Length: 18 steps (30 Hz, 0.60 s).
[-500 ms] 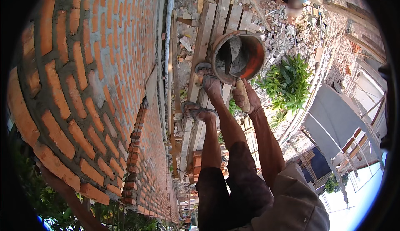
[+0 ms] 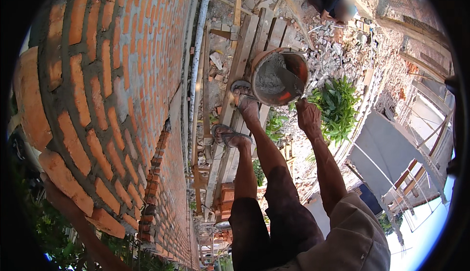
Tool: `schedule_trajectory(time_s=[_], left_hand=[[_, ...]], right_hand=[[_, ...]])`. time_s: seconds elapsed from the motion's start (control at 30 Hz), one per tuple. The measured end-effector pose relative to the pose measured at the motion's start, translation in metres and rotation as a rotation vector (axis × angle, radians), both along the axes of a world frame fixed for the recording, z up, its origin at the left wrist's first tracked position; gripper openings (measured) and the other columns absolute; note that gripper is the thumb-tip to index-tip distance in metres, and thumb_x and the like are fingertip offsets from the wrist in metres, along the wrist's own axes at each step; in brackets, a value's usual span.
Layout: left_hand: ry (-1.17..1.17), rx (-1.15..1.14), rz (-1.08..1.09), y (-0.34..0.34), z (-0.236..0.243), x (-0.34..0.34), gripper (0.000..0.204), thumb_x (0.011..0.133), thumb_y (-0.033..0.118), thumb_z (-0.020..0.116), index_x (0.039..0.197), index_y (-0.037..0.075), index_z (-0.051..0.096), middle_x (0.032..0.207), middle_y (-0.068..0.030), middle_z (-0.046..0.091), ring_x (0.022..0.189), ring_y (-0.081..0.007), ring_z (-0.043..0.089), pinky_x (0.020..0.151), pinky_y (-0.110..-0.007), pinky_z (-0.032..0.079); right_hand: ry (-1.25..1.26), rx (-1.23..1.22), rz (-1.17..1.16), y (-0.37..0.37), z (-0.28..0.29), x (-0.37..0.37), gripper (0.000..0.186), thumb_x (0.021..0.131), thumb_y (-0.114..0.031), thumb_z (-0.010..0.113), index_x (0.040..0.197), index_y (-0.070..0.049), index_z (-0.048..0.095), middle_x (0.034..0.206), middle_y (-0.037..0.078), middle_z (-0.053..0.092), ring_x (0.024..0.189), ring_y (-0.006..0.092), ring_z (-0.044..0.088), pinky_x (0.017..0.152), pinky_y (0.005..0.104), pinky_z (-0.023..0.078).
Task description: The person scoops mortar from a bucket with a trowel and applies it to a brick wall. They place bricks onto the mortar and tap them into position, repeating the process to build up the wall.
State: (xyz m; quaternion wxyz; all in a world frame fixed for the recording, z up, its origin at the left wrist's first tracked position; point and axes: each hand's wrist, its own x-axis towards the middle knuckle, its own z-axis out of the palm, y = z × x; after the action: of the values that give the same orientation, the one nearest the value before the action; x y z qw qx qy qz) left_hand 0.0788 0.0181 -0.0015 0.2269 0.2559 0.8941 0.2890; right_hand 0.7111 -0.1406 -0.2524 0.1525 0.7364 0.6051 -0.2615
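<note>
Your right hand is closed around the handle of the trowel. Its blade is inside the round bucket, next to the grey cement. The bucket is on the wooden boards, near your feet. Your left hand is beside an orange brick on the brick wall. I cannot tell if it grips.

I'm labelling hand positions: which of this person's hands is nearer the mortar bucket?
Right. The right hand is close by the near side of the bucket; the left hand is far left, by the outer edge of the brick wall.
</note>
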Motion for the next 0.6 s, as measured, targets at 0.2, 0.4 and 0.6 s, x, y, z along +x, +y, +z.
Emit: schedule_trajectory(time_s=[0.2,0.4,0.6], left_hand=[[0.014,-0.017,0.005,0.000,0.001,-0.006,0.065,0.096,0.056,0.048,0.122,-0.004,0.057,0.115,-0.0151,0.060,0.098,-0.0235,0.062,0.085,-0.039,0.049],[-0.070,0.012,-0.005,-0.002,0.003,-0.005,0.064,0.097,0.055,0.046,0.122,-0.003,0.057,0.115,-0.0150,0.061,0.096,-0.0245,0.063,0.085,-0.040,0.050],[0.029,-0.080,-0.080,0.002,0.008,0.008,0.068,0.098,0.058,0.042,0.121,-0.004,0.059,0.111,-0.0180,0.063,0.095,-0.0275,0.065,0.084,-0.042,0.051]], right_hand=[[0.377,0.100,-0.046,0.025,-0.061,-0.033,0.030,0.093,-0.023,0.049,0.079,-0.001,0.064,0.071,0.026,0.060,0.073,0.0449,0.062,0.059,0.0504,0.046],[0.574,-0.085,-0.523,0.007,-0.046,-0.043,0.035,0.098,-0.032,0.052,0.092,0.000,0.064,0.058,0.010,0.054,0.048,0.0218,0.051,0.045,0.0363,0.041],[0.762,-0.200,-0.888,-0.012,-0.023,-0.053,0.041,0.098,-0.042,0.053,0.090,-0.002,0.060,0.058,0.004,0.052,0.045,0.0116,0.048,0.040,0.0296,0.038]])
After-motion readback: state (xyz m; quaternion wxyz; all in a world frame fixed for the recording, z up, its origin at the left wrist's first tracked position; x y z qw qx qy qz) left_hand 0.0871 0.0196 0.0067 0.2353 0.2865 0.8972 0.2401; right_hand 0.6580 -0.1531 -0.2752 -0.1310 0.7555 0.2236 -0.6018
